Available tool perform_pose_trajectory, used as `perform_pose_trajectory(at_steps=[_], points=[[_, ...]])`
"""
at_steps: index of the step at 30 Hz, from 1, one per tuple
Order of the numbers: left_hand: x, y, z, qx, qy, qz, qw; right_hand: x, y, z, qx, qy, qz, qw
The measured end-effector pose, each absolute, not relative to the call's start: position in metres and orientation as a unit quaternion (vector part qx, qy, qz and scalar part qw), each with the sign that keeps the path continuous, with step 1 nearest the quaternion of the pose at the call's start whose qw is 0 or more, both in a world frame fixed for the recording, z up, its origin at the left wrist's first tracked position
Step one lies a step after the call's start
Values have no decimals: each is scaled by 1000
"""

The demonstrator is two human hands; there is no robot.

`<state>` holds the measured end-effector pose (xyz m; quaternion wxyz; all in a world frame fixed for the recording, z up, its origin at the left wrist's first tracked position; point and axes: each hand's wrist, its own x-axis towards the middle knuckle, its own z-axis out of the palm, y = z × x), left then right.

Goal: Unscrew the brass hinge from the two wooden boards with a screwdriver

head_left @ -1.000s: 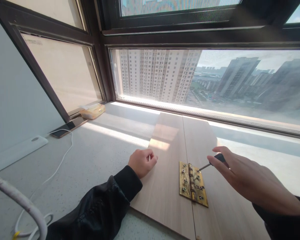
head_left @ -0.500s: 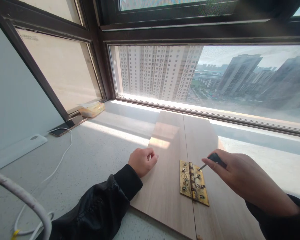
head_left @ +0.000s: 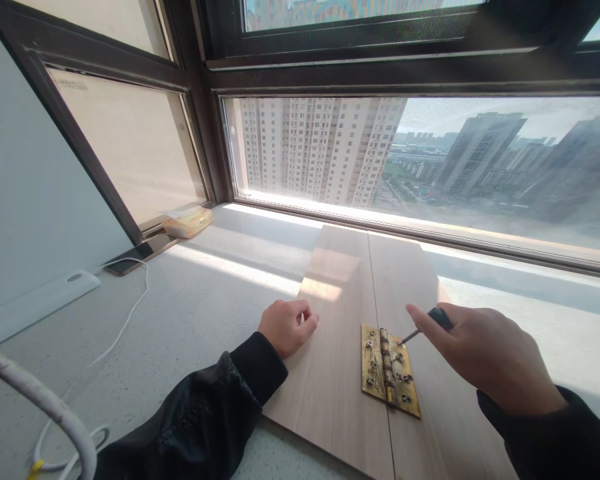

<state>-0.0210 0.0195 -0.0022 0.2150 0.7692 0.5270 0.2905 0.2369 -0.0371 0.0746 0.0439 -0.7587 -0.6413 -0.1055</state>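
Note:
My right hand is wrapped round the dark handle of a screwdriver. Its thin shaft slants down to the left, and the tip meets a screw at the upper right of a brass hinge. That worn hinge lies open and flat across the seam between two pale wooden boards, with several screws in its two leaves. On the left board rests my left hand, loosely closed, thumb and forefinger curled into a small loop. Nothing shows in that loop; its other fingers are partly hidden.
The boards lie on a speckled white sill below a window. At the left are a phone, a tissue pack, a white power strip and a white cable. A thick pale tube curves through the lower left corner.
My right hand has shifted its grip and turned slightly, showing more of the screwdriver's shaft. The tip stays at the same screw. My left hand keeps its place; the view has tilted a little.

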Motion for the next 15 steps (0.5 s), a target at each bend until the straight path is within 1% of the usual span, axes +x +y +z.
perform_pose_trajectory(at_steps=[2, 4, 8, 11, 15], points=[[-21, 19, -2, 769, 527, 288, 217, 239, -37, 75, -759, -646, -74, 42], [-21, 18, -2, 768, 528, 287, 221, 244, -36, 76, -736, -674, -23, 58], [-21, 18, -1, 768, 529, 283, 226, 258, -34, 79, -675, -720, 70, 142], [-21, 18, 0, 770, 526, 282, 226, 263, -34, 84, -671, -706, 123, 193], [-21, 18, -1, 771, 524, 283, 225, 262, -38, 92, -680, -679, 211, 178]])
